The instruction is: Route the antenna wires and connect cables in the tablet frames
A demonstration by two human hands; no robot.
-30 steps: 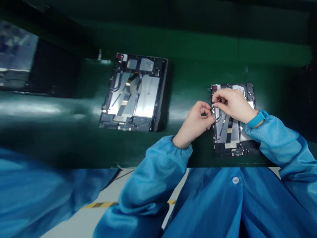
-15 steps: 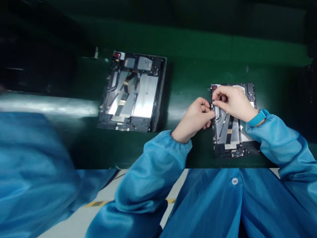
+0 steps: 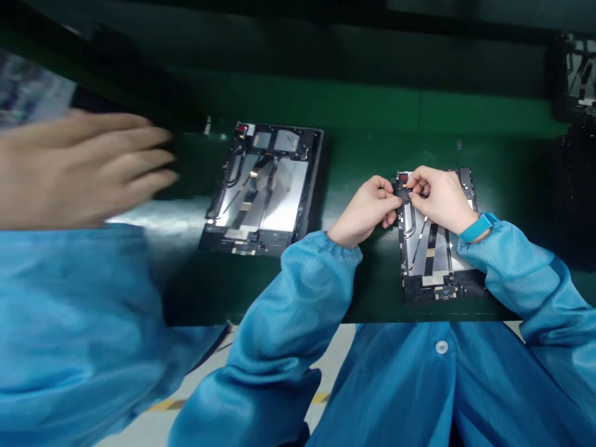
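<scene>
In front of me on the green bench lies an opened tablet [image 3: 419,248], its inner metal plate, dark flat cables and black frame exposed. My left hand [image 3: 367,210] is at the tablet's upper left edge, thumb and curled fingers pinched together there. Over the upper left part of the tablet, close to a small red patch, my right hand [image 3: 437,198] pinches thumb and forefinger downward. Whatever sits between the fingertips of either hand is too small to make out. A blue band [image 3: 478,227] circles my right wrist.
Left of me a stack of similar opened tablets [image 3: 265,186] stands on the green bench [image 3: 358,149]. A co-worker's hand [image 3: 84,167] in a blue sleeve reaches in from the left, blurred. More tablets [image 3: 580,81] are piled at the far right.
A co-worker's hand has come into view at the left. My right fingertips have shifted slightly right along the tablet's upper edge. The whole view has moved a little.
</scene>
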